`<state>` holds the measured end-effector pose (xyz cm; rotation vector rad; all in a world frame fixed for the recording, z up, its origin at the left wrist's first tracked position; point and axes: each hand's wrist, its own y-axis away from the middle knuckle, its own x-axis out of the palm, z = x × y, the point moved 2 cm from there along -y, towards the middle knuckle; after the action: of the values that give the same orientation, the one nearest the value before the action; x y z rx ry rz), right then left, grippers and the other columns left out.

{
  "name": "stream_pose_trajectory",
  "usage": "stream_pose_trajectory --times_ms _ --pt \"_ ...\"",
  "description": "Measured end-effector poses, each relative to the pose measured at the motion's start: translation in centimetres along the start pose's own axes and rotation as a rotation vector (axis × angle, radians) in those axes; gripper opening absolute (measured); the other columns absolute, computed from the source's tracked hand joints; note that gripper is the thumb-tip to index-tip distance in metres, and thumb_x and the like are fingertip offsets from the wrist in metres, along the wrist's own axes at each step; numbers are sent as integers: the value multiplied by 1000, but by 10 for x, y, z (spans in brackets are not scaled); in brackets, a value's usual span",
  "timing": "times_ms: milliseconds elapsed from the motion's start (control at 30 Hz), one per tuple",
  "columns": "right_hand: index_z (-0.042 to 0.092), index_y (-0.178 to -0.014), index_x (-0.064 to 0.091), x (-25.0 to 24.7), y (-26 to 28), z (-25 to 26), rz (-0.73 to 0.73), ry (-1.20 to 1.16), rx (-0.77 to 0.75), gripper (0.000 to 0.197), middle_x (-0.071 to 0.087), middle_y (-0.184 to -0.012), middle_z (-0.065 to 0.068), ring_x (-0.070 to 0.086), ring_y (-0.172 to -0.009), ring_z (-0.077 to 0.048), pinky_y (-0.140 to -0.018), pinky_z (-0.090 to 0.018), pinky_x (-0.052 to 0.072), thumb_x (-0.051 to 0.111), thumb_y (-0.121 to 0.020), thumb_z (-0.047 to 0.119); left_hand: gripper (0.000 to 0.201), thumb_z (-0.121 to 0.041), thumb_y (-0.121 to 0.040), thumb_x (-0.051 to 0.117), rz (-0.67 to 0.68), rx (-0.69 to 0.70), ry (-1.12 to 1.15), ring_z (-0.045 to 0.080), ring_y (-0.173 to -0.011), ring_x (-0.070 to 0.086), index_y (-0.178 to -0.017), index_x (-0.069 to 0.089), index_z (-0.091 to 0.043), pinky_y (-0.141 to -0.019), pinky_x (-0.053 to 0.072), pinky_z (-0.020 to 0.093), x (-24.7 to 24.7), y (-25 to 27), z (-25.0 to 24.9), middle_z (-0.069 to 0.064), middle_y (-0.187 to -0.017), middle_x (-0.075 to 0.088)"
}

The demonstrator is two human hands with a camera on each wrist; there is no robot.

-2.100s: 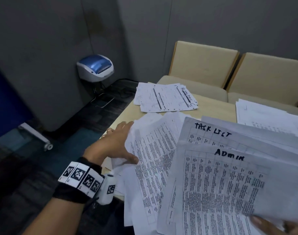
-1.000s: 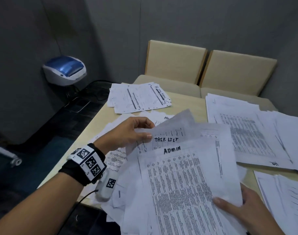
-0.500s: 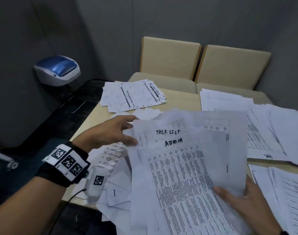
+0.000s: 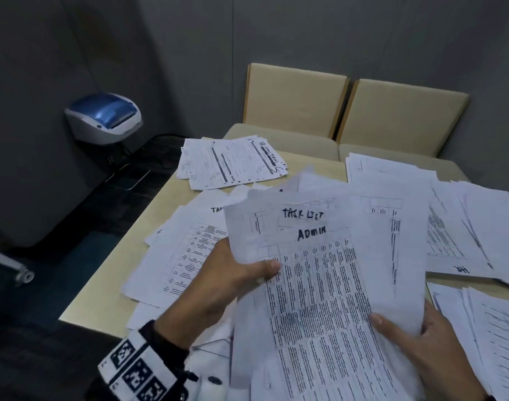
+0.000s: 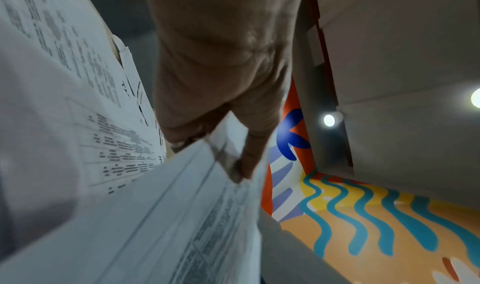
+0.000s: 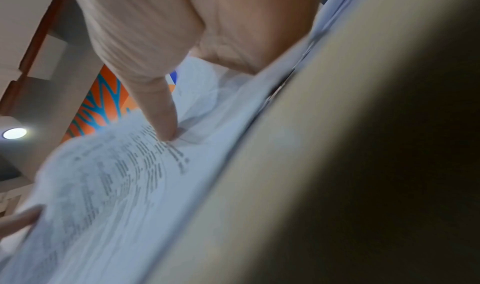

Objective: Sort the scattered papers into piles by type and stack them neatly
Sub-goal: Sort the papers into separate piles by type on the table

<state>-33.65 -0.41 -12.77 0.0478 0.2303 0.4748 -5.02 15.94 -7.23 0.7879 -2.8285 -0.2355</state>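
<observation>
I hold a fanned bundle of printed sheets (image 4: 319, 285) above the table; the top sheet is hand-marked "ADMIN", the one behind it "TASK LIST". My left hand (image 4: 233, 273) pinches the bundle's left edge, thumb on the front. My right hand (image 4: 415, 340) grips the lower right edge, thumb on top. The left wrist view shows my left hand (image 5: 223, 153) pinching the sheets (image 5: 168, 216); in the right wrist view my right thumb (image 6: 163, 120) presses on the paper (image 6: 124, 181). More "TASK" sheets (image 4: 183, 253) lie under my left hand.
A pile of forms (image 4: 230, 163) lies at the far left of the beige table (image 4: 102, 299). Loose sheets (image 4: 455, 227) cover the right side, another pile (image 4: 496, 337) sits near right. Two beige chairs (image 4: 348, 111) stand behind. A blue-and-white printer (image 4: 104, 118) sits at the left.
My left hand has slid from the bundle's top-left corner down to its left edge and now pinches it. The bundle has tightened and risen slightly; the right hand keeps its hold.
</observation>
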Motion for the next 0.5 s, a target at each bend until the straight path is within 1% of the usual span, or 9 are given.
stream_pose_trajectory --times_ms 67,167,267,333,367,400,433,467,500 --pt "27 -126 63 0 -1 3 8 -66 -28 65 78 -115 -3 75 -107 -26 -94 -52 59 90 -67 16 51 -1 -78 86 79 60 18 30 -109 75 -125 70 -9 -94 61 44 2 5 -10 12 -116 78" --pt "27 -135 53 5 -3 14 31 -215 -33 77 73 -127 -4 72 -115 -29 -100 -52 57 83 -70 -1 50 -4 -75 83 117 105 64 37 -109 74 -123 70 -5 -95 60 47 0 5 -15 19 -117 76" --pt "27 -140 50 10 -6 26 51 -240 -61 86 73 -127 -3 71 -115 -23 -96 -45 60 84 -66 -1 48 -5 -77 81 146 91 104 44 -113 70 -124 70 -3 -101 56 57 2 3 -12 24 -121 74" --pt "26 -140 51 10 -10 33 79 -145 -113 89 74 -123 2 72 -112 -15 -84 -32 63 88 -63 1 46 -7 -75 84 154 86 136 50 -113 68 -120 72 -5 -100 54 63 3 3 -9 28 -121 72" --pt "21 -138 53 10 -12 39 97 -111 -126 90 77 -113 7 74 -102 -8 -73 -23 62 92 -59 -1 46 -9 -73 85 158 87 144 51 -113 67 -117 72 -6 -99 55 63 3 3 -9 30 -120 71" --pt "11 -131 55 12 -14 46 96 -112 -97 85 78 -93 12 74 -81 0 -61 -14 57 94 -57 -7 47 -12 -72 86 164 90 143 50 -112 68 -116 72 -6 -97 56 61 3 3 -9 30 -120 71" --pt "1 -117 58 13 -16 51 85 -138 -72 67 72 -67 15 68 -58 5 -49 -8 49 91 -60 -14 49 -13 -71 86 169 92 144 47 -111 69 -117 71 -6 -95 59 57 2 3 -9 29 -119 71" --pt "-2 -99 58 16 -16 56 68 -160 -39 46 61 -49 16 58 -42 5 -42 -6 43 87 -67 -16 52 -14 -71 86 174 90 153 44 -111 70 -119 69 -5 -94 60 53 0 3 -9 27 -119 72" --pt "1 -87 57 19 -16 60 73 -156 -23 37 58 -45 16 55 -37 3 -41 -7 43 86 -68 -10 55 -13 -72 86 173 81 170 43 -111 71 -123 67 -5 -93 60 51 -2 3 -9 26 -119 72"
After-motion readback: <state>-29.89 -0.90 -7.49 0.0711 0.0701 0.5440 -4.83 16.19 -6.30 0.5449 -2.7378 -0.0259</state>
